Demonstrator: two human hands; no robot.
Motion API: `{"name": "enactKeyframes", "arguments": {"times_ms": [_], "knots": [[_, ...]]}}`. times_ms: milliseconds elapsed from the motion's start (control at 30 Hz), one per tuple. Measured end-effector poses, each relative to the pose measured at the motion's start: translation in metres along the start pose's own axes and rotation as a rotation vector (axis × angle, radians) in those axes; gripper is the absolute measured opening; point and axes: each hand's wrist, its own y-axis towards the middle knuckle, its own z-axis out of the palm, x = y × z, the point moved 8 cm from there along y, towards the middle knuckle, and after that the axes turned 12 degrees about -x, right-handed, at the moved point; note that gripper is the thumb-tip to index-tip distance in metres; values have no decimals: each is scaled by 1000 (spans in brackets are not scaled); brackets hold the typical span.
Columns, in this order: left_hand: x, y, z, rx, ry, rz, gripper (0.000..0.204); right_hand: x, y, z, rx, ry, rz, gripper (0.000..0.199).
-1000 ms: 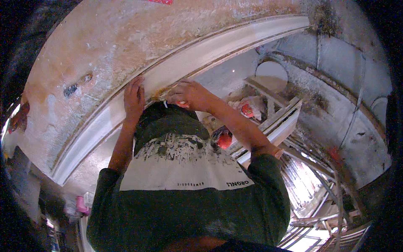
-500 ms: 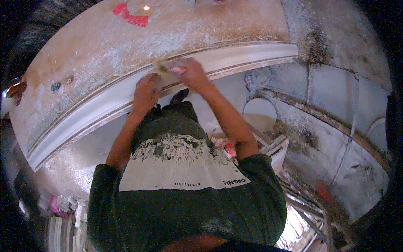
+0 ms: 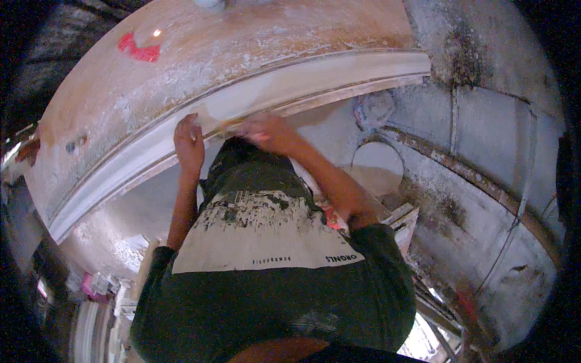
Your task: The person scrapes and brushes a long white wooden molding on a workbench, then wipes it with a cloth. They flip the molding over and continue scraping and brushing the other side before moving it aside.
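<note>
Head view, left to right. Clutter at the lower left (image 3: 97, 284) is sitting in shadow and is too dark to identify. A red mark (image 3: 138, 49) is showing on the brown, plaster-flecked ceiling (image 3: 242, 48).

White cornice moulding (image 3: 151, 145): a long curved band where ceiling and wall (image 3: 115, 236) are meeting, its long axis running from the lower left up to the upper right and ending at a grey stained wall (image 3: 484, 121); the fisheye is bending it into an arc.

Left hand (image 3: 189, 144): raised, palm lying against the moulding, fingers half curled; nothing is showing in its grip, and whether anything is pinched under the palm cannot be told.

Right hand (image 3: 261, 128): raised just right of the left, blurred by motion, pressing along the lower edge of the moulding. A thin pale strip is seeming to pass beneath the fingers; the blur is hiding what it is and how tightly the grip is closing.

The person's head and dark printed shirt (image 3: 266, 266) are covering the wall below the hands. A round pale disc (image 3: 376, 168) is leaning further right, with wooden framing (image 3: 402, 218) partly hidden behind the right arm.

Against half a second ago: both hands are sitting lower in frame and the red mark is appearing farther right and lower; the hands are staying on the moulding.
</note>
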Motion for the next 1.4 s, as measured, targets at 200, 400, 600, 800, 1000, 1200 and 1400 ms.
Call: {"name": "enactKeyframes", "arguments": {"times_ms": [200,400,600,800,1000,1200,1400], "knots": [[-80,-5,76,152,-2,307,40,-179,-93,-239,-325,-613,392,16],[-102,-11,117,197,153,322,59,-143,-7,-155,-477,41,188,14],[-123,-17,136,178,381,268,64,-271,-7,-214,-443,-285,588,30],[-137,-28,155,-57,420,140,49,-286,-27,-373,-472,-727,429,12],[-148,-27,168,-189,423,69,42,-137,-34,-139,95,143,-145,28],[-176,-35,195,-128,446,13,52,-305,-135,-346,-243,228,-103,31],[-168,-31,207,-80,352,21,58,-439,-217,-510,-415,-504,546,33]]}}
